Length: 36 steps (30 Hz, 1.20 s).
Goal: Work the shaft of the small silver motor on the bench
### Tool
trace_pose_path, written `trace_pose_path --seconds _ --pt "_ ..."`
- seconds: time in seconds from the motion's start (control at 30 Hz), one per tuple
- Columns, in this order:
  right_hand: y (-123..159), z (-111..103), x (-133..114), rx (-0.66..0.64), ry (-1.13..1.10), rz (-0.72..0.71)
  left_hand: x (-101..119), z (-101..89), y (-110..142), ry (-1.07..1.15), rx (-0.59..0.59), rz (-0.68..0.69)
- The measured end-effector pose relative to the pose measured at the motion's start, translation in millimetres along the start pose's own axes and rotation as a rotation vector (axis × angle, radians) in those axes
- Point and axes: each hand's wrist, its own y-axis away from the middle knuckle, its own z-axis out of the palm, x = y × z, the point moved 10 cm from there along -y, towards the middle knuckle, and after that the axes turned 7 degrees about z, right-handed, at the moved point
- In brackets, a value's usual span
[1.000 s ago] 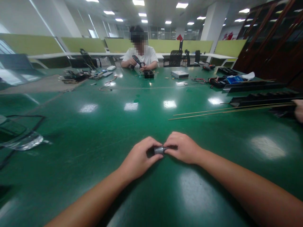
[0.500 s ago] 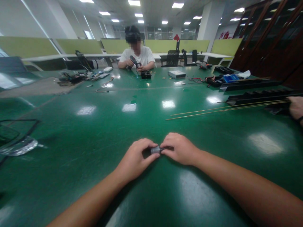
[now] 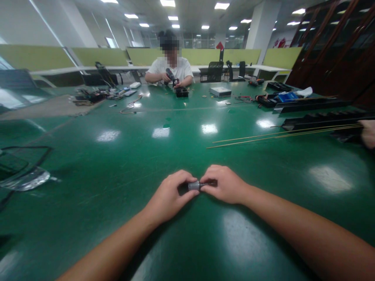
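Observation:
Between the thumb and fingers of my left hand [image 3: 168,195] is a small grey metal cylinder [image 3: 193,186], lying on its side. A thin dark shaft [image 3: 209,182] extends from the cylinder's right end. My right hand [image 3: 225,185] pinches that shaft close to the cylinder, its fingertips almost meeting those of the left. Both hands are low over the green tabletop [image 3: 131,222]. The exact kind of piece is too small and partly covered to tell.
Thin brass-coloured rods [image 3: 249,142] reach in from the right, where another person's hand [image 3: 368,133] is at the edge. Across the table a person [image 3: 170,68] works with a dark handheld tool [image 3: 170,75]. Clear plastic [image 3: 26,178] lies left; a grey-white box [image 3: 220,91] stands farther back.
My hands keep the same grip on the cylinder and shaft, with hardly any movement. The view has shifted slightly, and the person opposite has moved the handheld tool a little.

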Motion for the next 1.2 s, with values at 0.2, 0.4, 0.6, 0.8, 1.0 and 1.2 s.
trace_pose_path --seconds 0.2,0.4,0.6,0.8,1.0,1.2 --pt "0 0 0 0.001 -0.003 0.007 -1 0.9 0 0.010 -0.009 -0.010" --pt "0 -1 2 0.000 0.003 0.003 0 -0.5 2 0.013 0.007 -0.005" --pt "-1 -5 6 0.021 0.022 0.025 -1 -2.4 2 0.002 0.026 -0.004" --pt "-2 -5 6 0.025 0.037 0.033 -4 -5.8 3 -0.015 0.033 0.007" --pt "-3 -8 13 0.049 0.051 0.044 -8 -13.6 4 -0.040 0.046 0.005" --pt "-2 -12 13 0.061 0.069 0.045 -10 -15.8 3 -0.044 0.051 -0.003"
